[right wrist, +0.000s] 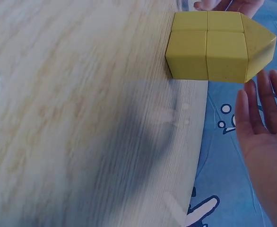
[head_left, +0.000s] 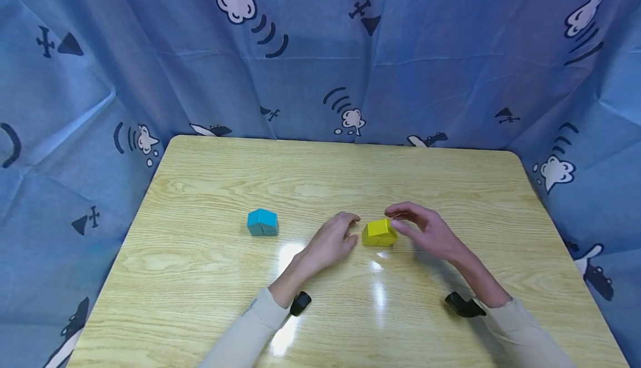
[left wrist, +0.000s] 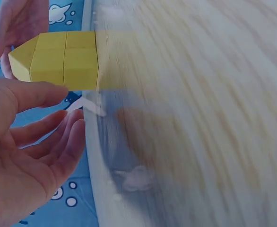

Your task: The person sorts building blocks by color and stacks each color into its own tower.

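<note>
A yellow house-shaped block stack stands on the table between my two hands. In the left wrist view the yellow stack appears sideways, as cube-like blocks capped by a pointed wedge. My left hand is just left of it, fingers loosely bent and holding nothing. On the other side, my right hand hovers with thumb and fingers spread apart, the thumb overlapping the stack's upper right corner. Whether the right fingertips touch it, I cannot tell. A blue house-shaped block stack stands farther left, apart from both hands.
The light wooden table has rounded far corners and glossy reflections near its front. A blue patterned curtain hangs behind it and along both sides. Black wrist devices sit at both cuffs.
</note>
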The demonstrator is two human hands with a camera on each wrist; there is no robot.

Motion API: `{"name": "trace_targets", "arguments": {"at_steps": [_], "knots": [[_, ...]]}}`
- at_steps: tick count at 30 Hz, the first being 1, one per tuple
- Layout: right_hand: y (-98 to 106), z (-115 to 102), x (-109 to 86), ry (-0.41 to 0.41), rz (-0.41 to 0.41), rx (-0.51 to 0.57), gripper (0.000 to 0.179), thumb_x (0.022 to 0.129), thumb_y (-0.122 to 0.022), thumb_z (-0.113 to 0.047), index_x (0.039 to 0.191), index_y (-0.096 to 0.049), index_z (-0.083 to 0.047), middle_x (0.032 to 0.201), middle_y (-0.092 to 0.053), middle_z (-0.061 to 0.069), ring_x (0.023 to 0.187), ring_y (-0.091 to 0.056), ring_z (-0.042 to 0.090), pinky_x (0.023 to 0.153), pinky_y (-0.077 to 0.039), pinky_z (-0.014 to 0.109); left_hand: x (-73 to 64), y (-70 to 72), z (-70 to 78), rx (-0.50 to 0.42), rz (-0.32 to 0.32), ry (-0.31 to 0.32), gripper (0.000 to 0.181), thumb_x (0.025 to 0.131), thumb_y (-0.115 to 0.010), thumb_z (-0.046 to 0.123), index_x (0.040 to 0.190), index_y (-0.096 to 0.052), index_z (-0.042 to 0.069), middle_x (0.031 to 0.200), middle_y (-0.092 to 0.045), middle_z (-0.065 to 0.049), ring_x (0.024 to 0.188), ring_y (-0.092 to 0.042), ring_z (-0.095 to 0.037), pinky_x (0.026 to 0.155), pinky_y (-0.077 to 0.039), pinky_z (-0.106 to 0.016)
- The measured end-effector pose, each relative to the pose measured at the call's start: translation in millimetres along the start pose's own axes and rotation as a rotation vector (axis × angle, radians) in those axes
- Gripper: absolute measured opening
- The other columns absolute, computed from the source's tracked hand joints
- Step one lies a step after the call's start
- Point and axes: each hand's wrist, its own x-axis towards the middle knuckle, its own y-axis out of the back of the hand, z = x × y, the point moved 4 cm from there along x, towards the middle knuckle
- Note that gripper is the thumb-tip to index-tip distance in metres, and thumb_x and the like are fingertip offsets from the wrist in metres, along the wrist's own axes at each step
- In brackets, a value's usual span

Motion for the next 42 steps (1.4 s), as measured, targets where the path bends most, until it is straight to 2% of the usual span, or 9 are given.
{"name": "trace_targets", "arguments": {"at_steps": [3, 6, 9, 14, 20, 25, 32, 37, 42], "knots": [[2, 1, -0.1, 0.012, 0.067, 0.004, 0.020, 0.103, -0.062, -0.004, 0.123, -0.066, -0.001, 0.121, -0.066, 0.016, 0.111, -0.062, 0.012, 0.100, -0.047, 0.020, -1.8, 5.9, -1.8, -0.008, 0.049, -0.004, 0.030, 0.098, -0.068, 0.006, 0.127, -0.065, -0.002, 0.117, -0.067, -0.013, 0.094, -0.063, -0.018, 0.082, -0.053, -0.025], [5, 1, -0.1, 0.022, 0.128, -0.001, 0.015, 0.103, -0.062, -0.004, 0.117, -0.066, -0.001, 0.114, -0.066, 0.016, 0.105, -0.062, 0.013, 0.097, -0.048, 0.019, -3.1, 14.0, -1.6, 0.007, 0.106, -0.020, 0.018, 0.099, -0.067, 0.006, 0.115, -0.069, -0.001, 0.108, -0.069, -0.010, 0.091, -0.066, -0.019, 0.079, -0.054, -0.024], [9, 0, 0.2, 0.042, 0.181, 0.003, 0.011, 0.102, -0.063, -0.003, 0.112, -0.066, 0.000, 0.109, -0.065, 0.015, 0.101, -0.061, 0.017, 0.095, -0.048, 0.019, -4.0, 24.0, 0.1, 0.068, 0.162, -0.049, 0.008, 0.099, -0.066, 0.005, 0.103, -0.071, 0.002, 0.097, -0.068, -0.006, 0.084, -0.063, -0.016, 0.073, -0.052, -0.023], [14, 0, 1.2, 0.064, 0.242, -0.007, 0.007, 0.099, -0.066, 0.001, 0.106, -0.066, 0.000, 0.104, -0.064, 0.014, 0.097, -0.060, 0.020, 0.094, -0.048, 0.018, -7.0, 42.4, 1.4, 0.155, 0.241, -0.095, 0.008, 0.098, -0.065, 0.001, 0.094, -0.071, 0.004, 0.089, -0.067, -0.004, 0.080, -0.060, -0.016, 0.067, -0.050, -0.023], [16, 5, 3.0, 0.061, 0.285, -0.122, 0.010, 0.096, -0.067, 0.006, 0.105, -0.067, 0.001, 0.102, -0.066, 0.014, 0.096, -0.060, 0.013, 0.095, -0.044, 0.016, -10.9, 64.6, -1.4, 0.260, 0.318, -0.163, 0.007, 0.094, -0.068, -0.002, 0.089, -0.070, 0.003, 0.086, -0.068, -0.007, 0.079, -0.063, -0.018, 0.069, -0.053, -0.027], [20, 4, 5.1, 0.132, 0.352, -0.269, 0.014, 0.091, -0.071, 0.009, 0.101, -0.068, 0.000, 0.098, -0.068, 0.011, 0.094, -0.059, 0.010, 0.092, -0.043, 0.014, -14.6, 86.1, -5.3, 0.340, 0.381, -0.202, 0.007, 0.091, -0.071, 0.000, 0.086, -0.069, 0.004, 0.082, -0.068, -0.007, 0.077, -0.062, -0.020, 0.069, -0.052, -0.031], [29, 0, 6.2, 0.205, 0.410, -0.388, 0.019, 0.089, -0.075, 0.007, 0.101, -0.069, -0.007, 0.098, -0.069, 0.002, 0.094, -0.059, 0.009, 0.088, -0.043, 0.012, -22.0, 114.9, -15.5, 0.375, 0.463, -0.209, 0.005, 0.088, -0.072, 0.000, 0.086, -0.070, 0.004, 0.082, -0.069, -0.008, 0.076, -0.063, -0.023, 0.068, -0.050, -0.035], [37, 0, 8.6, 0.256, 0.439, -0.461, 0.019, 0.087, -0.075, 0.009, 0.100, -0.069, -0.005, 0.097, -0.068, 0.005, 0.094, -0.059, 0.015, 0.088, -0.041, 0.013, -26.0, 133.2, -27.0, 0.374, 0.531, -0.207, 0.004, 0.087, -0.072, 0.000, 0.086, -0.070, 0.003, 0.081, -0.070, -0.009, 0.076, -0.064, -0.026, 0.067, -0.049, -0.038], [42, 2, 9.4, 0.271, 0.455, -0.531, 0.018, 0.087, -0.074, 0.010, 0.098, -0.069, -0.003, 0.094, -0.067, 0.007, 0.093, -0.059, 0.020, 0.088, -0.039, 0.014, -31.3, 150.4, -39.2, 0.368, 0.573, -0.170, 0.003, 0.088, -0.071, 0.001, 0.086, -0.069, 0.001, 0.081, -0.070, -0.010, 0.077, -0.063, -0.028, 0.070, -0.049, -0.041]]}}
